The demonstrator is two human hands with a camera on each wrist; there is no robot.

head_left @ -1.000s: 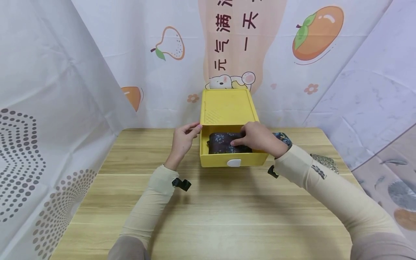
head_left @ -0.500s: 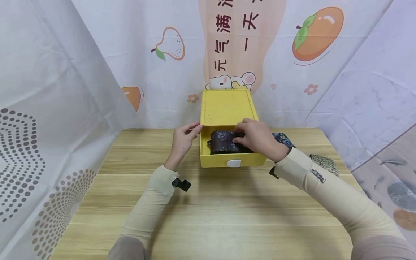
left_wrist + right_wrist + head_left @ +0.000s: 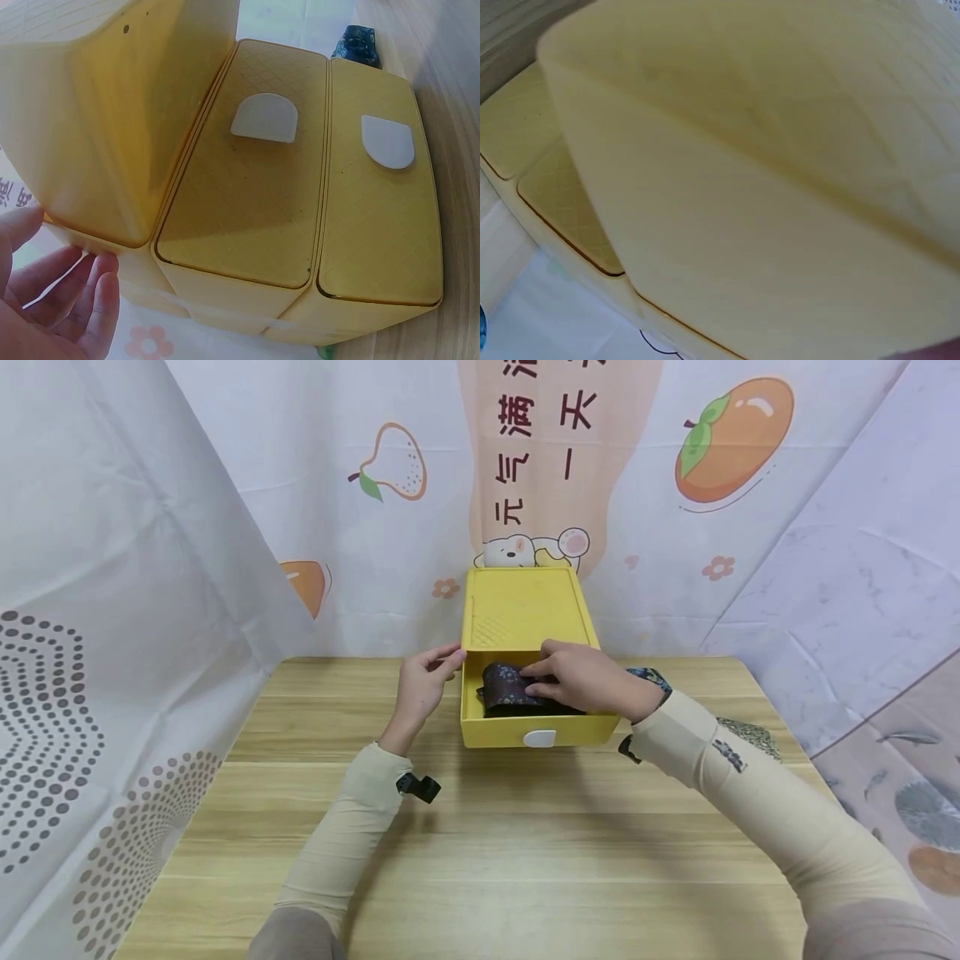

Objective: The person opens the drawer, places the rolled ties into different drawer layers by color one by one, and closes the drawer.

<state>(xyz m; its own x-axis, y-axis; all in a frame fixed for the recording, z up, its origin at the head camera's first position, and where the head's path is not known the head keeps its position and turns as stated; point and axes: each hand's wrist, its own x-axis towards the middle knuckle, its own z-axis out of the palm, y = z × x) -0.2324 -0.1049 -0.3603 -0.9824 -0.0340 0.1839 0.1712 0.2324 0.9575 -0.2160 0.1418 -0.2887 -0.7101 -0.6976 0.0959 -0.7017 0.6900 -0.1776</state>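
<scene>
A yellow drawer unit (image 3: 528,606) stands at the back of the table, its top drawer (image 3: 495,733) pulled out. Inside lies a folded dark cloth (image 3: 501,685) with small pale blue flowers, its right part hidden by my right hand (image 3: 581,677). That hand reaches in from the right, index finger and thumb spread apart and pressing on the cloth. My left hand (image 3: 422,683) touches the unit's left side near the front edge; in the left wrist view its fingers (image 3: 97,296) rest loosely below the drawer. The right wrist view shows mostly the drawer's blurred outside.
Two lower drawers (image 3: 232,187) are closed, with white pulls. To the unit's right lie a blue patterned cloth (image 3: 651,677) and a speckled grey-green piece (image 3: 752,737), both partly behind the right arm. Printed curtains (image 3: 405,543) hang behind the wooden table (image 3: 495,852).
My right hand shifts slightly left over the cloth, from pinching it to pressing with spread fingers. The cloth's fold rises a little, then flattens. My left hand stays in place.
</scene>
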